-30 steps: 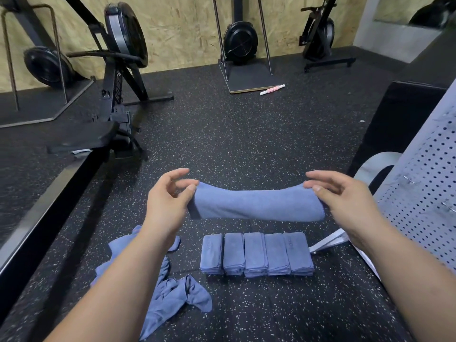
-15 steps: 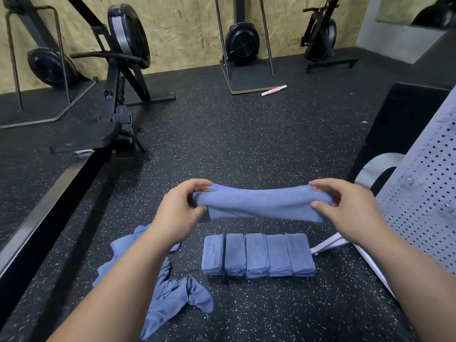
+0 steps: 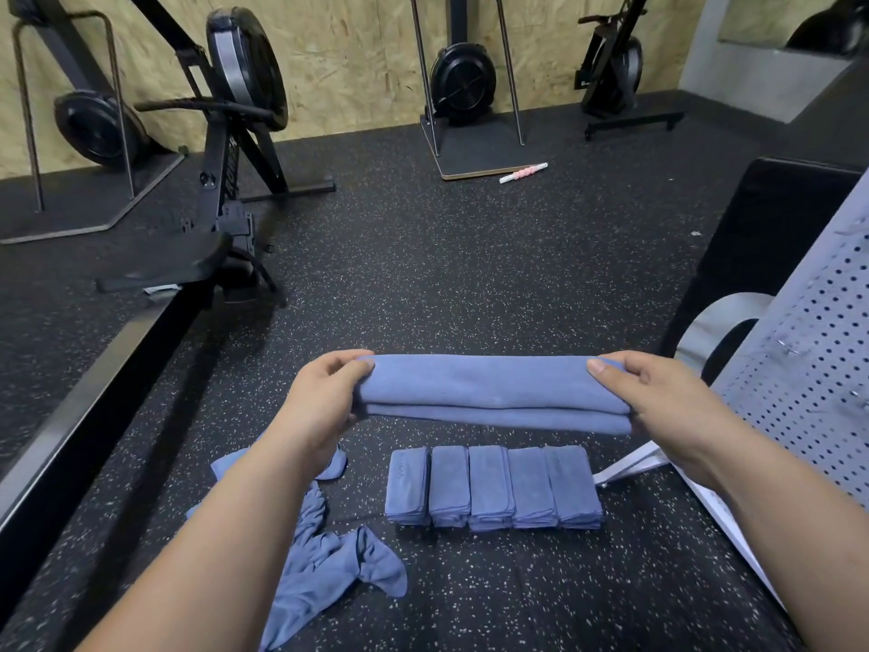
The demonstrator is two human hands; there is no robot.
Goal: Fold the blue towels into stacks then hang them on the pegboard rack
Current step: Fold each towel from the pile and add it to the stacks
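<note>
A blue towel (image 3: 493, 392), folded into a long flat band, is stretched level in the air between my hands. My left hand (image 3: 319, 402) grips its left end and my right hand (image 3: 658, 397) grips its right end. Below it on the speckled black floor, several folded blue towels (image 3: 493, 487) stand side by side in a row. A heap of loose unfolded blue towels (image 3: 324, 552) lies to the left of that row, partly hidden by my left forearm. The grey pegboard rack (image 3: 809, 350) leans at the right edge.
A rowing machine (image 3: 225, 148) with its long black rail (image 3: 94, 369) runs along the left. More exercise machines (image 3: 463, 82) stand against the wooden back wall, with a pink and white roller (image 3: 523, 173) on the floor. A black box (image 3: 762, 237) sits behind the pegboard.
The towel has been folded over once more lengthwise into a double layer. Both hands closed on its ends and lowered a little toward the row.
</note>
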